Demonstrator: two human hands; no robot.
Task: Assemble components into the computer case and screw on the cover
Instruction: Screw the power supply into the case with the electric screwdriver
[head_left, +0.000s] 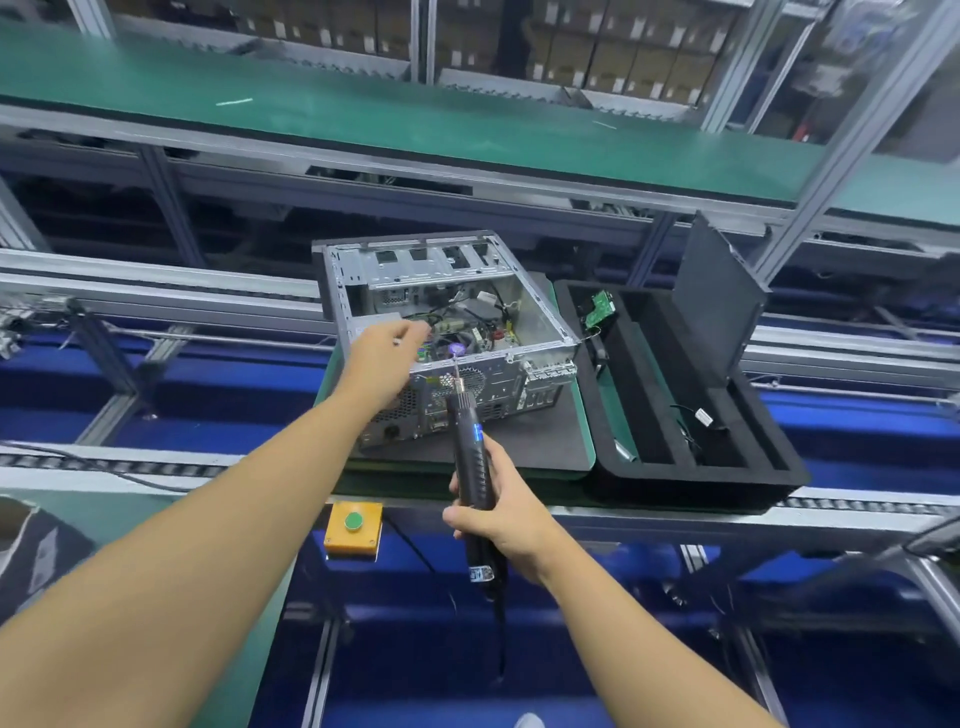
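Observation:
An open metal computer case (540, 312) lies on a dark mat, its inside full of cables and a board. My left hand (382, 358) reaches over the case's near left edge with its fingers curled, pinching something small that I cannot make out. My right hand (501, 512) grips a black electric screwdriver (470, 452) whose bit points up over the case's rear panel toward the inside. The dark case cover (719, 301) stands upright behind a black foam tray (727, 467) to the right.
The foam tray holds a small green circuit board (600, 309) and a loose cable (698, 421). A yellow box with a green button (354, 522) hangs on the bench's front edge. Aluminium conveyor rails run left and right, with a green belt above.

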